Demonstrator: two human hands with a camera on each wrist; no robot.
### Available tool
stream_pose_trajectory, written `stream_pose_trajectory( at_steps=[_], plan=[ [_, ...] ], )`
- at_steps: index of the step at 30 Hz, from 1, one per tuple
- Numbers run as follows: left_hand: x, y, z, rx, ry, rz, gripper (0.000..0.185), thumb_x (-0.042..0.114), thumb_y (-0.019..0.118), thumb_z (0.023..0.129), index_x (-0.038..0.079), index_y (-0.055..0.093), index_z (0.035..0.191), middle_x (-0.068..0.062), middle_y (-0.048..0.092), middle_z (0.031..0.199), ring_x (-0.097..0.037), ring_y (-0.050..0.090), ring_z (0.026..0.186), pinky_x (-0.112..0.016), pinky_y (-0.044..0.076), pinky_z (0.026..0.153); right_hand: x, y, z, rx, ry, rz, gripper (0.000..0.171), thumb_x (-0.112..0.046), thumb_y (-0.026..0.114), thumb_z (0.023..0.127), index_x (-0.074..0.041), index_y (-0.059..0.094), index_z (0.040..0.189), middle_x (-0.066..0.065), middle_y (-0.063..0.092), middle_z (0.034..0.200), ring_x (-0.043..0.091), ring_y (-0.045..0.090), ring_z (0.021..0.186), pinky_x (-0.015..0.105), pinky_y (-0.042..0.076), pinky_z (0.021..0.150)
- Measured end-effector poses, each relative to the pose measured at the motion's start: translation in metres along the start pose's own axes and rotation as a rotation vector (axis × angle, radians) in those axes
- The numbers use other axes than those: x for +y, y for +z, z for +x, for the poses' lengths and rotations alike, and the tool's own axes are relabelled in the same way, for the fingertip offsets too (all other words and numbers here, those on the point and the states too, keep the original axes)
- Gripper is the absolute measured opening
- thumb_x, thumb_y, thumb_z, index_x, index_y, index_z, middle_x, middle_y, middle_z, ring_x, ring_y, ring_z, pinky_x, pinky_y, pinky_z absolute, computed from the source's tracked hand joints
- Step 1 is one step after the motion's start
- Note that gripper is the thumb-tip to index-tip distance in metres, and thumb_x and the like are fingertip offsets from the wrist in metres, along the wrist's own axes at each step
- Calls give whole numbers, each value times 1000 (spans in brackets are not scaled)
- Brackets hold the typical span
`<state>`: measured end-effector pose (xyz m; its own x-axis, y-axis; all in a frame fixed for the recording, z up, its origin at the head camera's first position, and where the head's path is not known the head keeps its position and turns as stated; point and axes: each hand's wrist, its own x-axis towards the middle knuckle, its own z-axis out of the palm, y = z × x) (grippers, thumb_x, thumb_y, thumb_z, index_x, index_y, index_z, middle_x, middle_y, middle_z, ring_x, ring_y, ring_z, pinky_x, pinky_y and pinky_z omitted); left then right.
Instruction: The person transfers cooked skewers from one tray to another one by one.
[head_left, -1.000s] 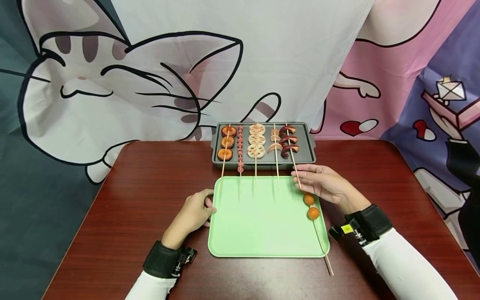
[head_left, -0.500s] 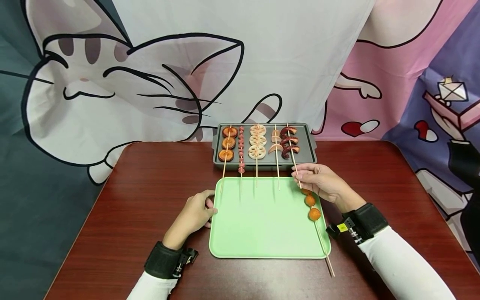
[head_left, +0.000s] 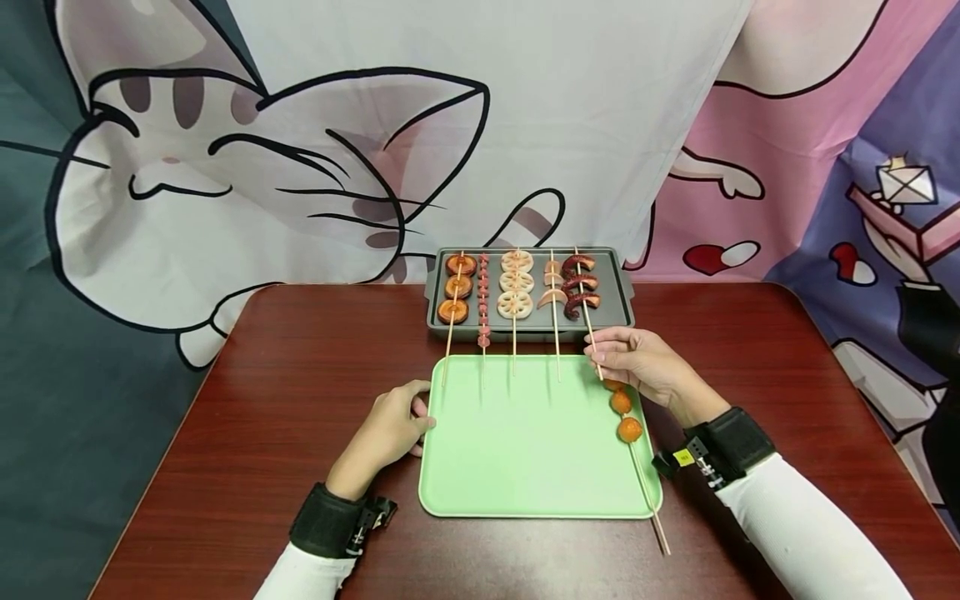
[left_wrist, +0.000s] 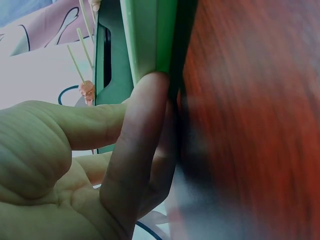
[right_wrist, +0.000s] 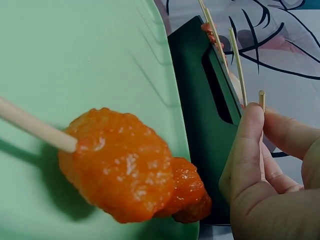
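Note:
A light green tray (head_left: 525, 450) lies on the table, and my left hand (head_left: 390, 421) grips its left edge, fingertips at the rim in the left wrist view. My right hand (head_left: 637, 362) pinches the stick of the octopus tentacle skewer (head_left: 581, 285) between thumb and fingers. That skewer's dark red pieces rest on the grey grill pan (head_left: 615, 292); its stick end (right_wrist: 262, 95) pokes out above my fingertips in the right wrist view. Below this hand, a skewer of orange balls (head_left: 629, 429) lies along the green tray's right side, its stick crossing the front edge. My hand partly hides its top ball.
Also on the grill pan are a mushroom slice skewer (head_left: 453, 312), a thin pink meat skewer (head_left: 483, 308), a lotus root skewer (head_left: 515, 304) and a pale orange-piece skewer (head_left: 553, 296). Their sticks overhang the green tray. A patterned cloth (head_left: 600, 125) hangs behind the brown table (head_left: 300, 350).
My right fingers have drawn together round the tentacle skewer's stick, where they were more spread before. The left hand stays at the tray's edge. The head view has shifted slightly.

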<state>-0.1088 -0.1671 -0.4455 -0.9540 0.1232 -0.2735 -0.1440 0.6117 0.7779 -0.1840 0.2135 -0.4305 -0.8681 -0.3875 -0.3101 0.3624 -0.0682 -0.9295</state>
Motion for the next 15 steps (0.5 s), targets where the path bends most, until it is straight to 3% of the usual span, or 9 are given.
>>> stream_pose_trajectory(
  at_steps=[4, 10, 15],
  plan=[
    [0, 0, 0, -2, 1, -1, 52, -6, 69, 93, -1, 55, 143, -13, 56, 90, -20, 63, 57, -30, 61, 49, 1, -1, 0, 3, 2, -12, 33, 4, 62, 100, 9, 54, 132, -3, 77, 98, 10, 76, 87, 20, 64, 74],
    [-1, 0, 0, 2, 7, 1, 52, -7, 69, 93, -2, 55, 143, -12, 56, 89, -19, 63, 57, -30, 61, 49, 2, -1, -1, 3, -5, -4, 22, 4, 63, 100, -1, 64, 121, -2, 77, 98, 11, 76, 86, 21, 64, 75],
    [-1, 1, 1, 4, 11, 2, 52, -7, 69, 93, -2, 55, 143, -12, 56, 89, -19, 63, 56, -30, 61, 49, 1, 0, -2, 2, -10, 7, 27, 4, 64, 99, 5, 60, 126, -2, 77, 97, 11, 76, 84, 21, 65, 74]
  ],
)
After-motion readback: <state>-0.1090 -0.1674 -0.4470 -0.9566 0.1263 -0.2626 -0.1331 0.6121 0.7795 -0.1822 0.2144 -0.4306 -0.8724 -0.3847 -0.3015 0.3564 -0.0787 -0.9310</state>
